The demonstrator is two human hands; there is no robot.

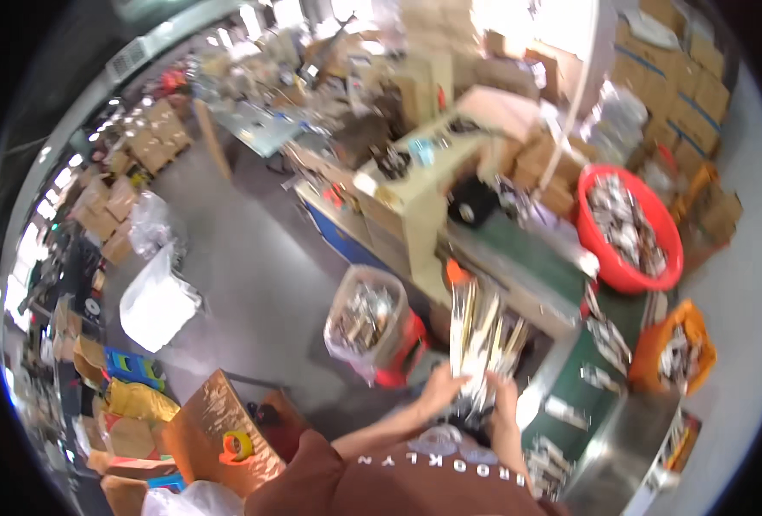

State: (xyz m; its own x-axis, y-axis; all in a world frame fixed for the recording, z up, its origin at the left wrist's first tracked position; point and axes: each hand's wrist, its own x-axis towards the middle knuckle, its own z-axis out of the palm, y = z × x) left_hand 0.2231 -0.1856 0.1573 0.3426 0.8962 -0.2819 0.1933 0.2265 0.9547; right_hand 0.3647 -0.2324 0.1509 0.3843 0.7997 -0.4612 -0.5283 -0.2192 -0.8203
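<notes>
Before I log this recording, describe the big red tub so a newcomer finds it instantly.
Start at the pale wall on the right, then come left to the green work surface. Between them sits a wide red tub heaped with silvery pieces. Its broad, round, bright-red rim sets it apart from the smaller orange container just below it in the picture.
</notes>
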